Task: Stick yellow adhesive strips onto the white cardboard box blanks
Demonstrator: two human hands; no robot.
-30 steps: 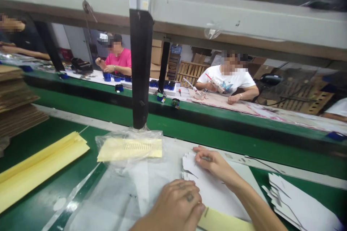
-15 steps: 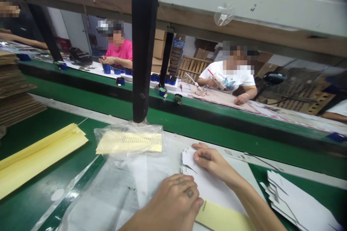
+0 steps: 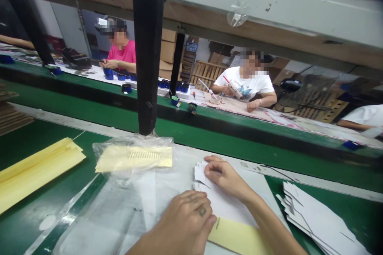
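White die-cut card sheets (image 3: 230,206) lie stacked in front of me, with a yellow paper strip (image 3: 239,237) across their near end. My left hand (image 3: 191,215) rests at the left edge of the sheets, its thumb by the strip's left end; its fingers are bent together, and what they grip is hidden. At the stack's far end, my right hand (image 3: 220,173) has its thumb and fingers closed on the white sheets. Behind my left hand, yellow printed strips (image 3: 134,158) lie in a clear plastic bag.
Yellow papers (image 3: 38,167) lie at left, near stacked cardboard (image 3: 12,111). More white cards (image 3: 320,215) are at right. A black post (image 3: 146,55) rises beyond the bag. Across the green conveyor (image 3: 239,139), people sit by blue round parts (image 3: 108,73).
The whole view has shifted a little, so the scene sits further left. Both hands keep nearly the same place on the sheets.
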